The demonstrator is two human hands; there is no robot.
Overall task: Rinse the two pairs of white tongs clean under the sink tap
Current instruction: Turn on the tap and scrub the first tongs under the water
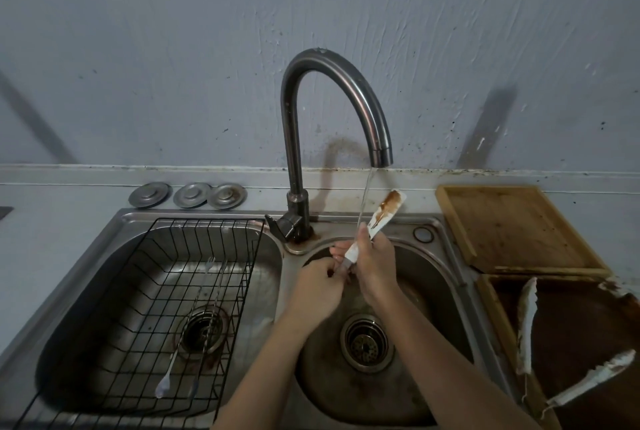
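sauce still coats the first tongs (386, 210) we grip in both hands — left hand (320, 286), right hand (375, 265) — under the tap (346, 97), second tongs (526, 322) unrinsed, we judge.

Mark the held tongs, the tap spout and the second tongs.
held tongs (387, 207): head view, brown-stained tip.
tap spout (381, 156): head view, outlet end.
second tongs (526, 322): head view, left arm, lying on the dark tray.
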